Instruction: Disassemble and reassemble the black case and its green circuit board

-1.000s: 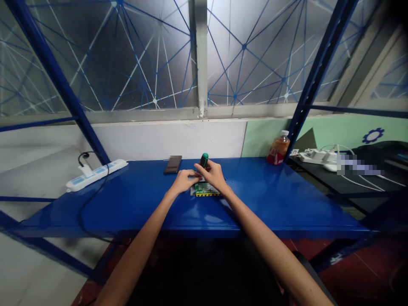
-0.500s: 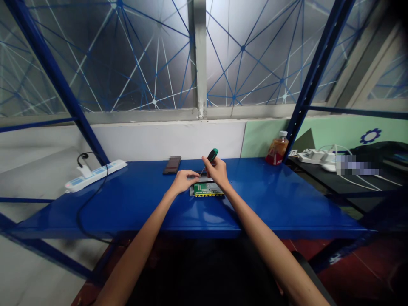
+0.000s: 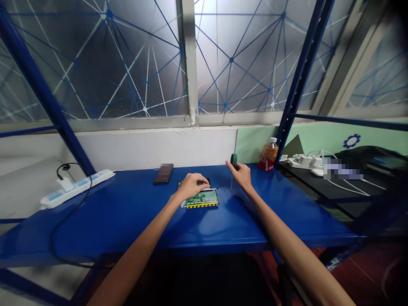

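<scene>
The right hand has carried the screwdriver off the circuit board.

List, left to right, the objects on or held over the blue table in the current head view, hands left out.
White power strip, dark phone, green circuit board, green-handled screwdriver, bottle with a white cap.
</scene>
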### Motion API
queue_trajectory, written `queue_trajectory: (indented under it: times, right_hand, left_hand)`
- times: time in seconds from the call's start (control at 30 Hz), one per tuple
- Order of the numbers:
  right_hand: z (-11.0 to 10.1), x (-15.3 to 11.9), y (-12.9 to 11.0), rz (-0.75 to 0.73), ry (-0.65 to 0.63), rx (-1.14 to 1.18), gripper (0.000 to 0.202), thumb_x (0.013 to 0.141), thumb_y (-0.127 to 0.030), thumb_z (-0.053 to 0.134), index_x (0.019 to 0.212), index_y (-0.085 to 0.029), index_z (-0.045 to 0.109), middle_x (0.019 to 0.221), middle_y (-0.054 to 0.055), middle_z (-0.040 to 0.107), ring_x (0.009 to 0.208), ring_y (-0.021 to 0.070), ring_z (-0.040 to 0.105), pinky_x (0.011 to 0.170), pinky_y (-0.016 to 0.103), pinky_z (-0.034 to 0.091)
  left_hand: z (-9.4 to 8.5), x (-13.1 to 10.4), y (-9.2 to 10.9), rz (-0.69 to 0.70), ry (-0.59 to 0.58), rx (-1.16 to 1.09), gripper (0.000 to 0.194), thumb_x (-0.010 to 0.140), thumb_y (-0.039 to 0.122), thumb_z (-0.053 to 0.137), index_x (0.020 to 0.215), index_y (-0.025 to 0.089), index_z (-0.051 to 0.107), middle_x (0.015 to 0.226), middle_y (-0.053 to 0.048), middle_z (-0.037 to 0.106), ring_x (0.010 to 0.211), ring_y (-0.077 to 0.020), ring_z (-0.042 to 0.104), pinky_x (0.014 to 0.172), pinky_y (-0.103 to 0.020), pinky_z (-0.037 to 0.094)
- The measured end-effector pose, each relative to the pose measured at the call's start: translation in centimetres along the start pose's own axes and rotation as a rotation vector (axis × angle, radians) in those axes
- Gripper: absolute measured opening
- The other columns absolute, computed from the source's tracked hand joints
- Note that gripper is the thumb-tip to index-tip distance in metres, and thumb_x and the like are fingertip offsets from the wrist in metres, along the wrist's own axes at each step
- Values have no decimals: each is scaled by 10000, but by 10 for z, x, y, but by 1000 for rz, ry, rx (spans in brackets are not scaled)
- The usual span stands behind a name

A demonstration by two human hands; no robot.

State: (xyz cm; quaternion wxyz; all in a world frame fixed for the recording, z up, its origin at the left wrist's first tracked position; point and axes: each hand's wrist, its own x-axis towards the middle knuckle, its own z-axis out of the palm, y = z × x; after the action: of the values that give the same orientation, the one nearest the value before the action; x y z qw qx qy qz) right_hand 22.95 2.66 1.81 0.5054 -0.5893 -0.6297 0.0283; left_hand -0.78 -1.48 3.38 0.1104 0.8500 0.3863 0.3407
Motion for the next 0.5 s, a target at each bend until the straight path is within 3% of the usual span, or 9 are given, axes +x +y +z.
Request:
queue_trajectory:
  times: [0.13,0.3,0.5]
  right_hand:
    - [-17,1,25,149,-112,-302,572,812,-686,448,641,-178,648,643,83,647,667,215,618,549,258,349]
    - [-15,-1,25,224,-335,-450,524,809,-643,474,838,-189,735,864,148,714,858,280,676,648,290,438]
    - [-11,-2,25,235,-424,-510,573,811,-671,469,919,-174,733,968,168,710,933,298,674,707,317,480]
  left_hand:
    - [27,30,16,16,-96,77,106,781,257,694,836,224,779,849,-17,754,809,-192,676,754,-262,477]
    - [54,47,26,-5,-202,207,109,766,216,702,843,239,775,862,-10,762,860,-208,684,809,-289,457]
    - [49,42,25,16,-213,239,107,786,243,694,861,247,769,926,-18,759,926,-227,664,871,-329,428]
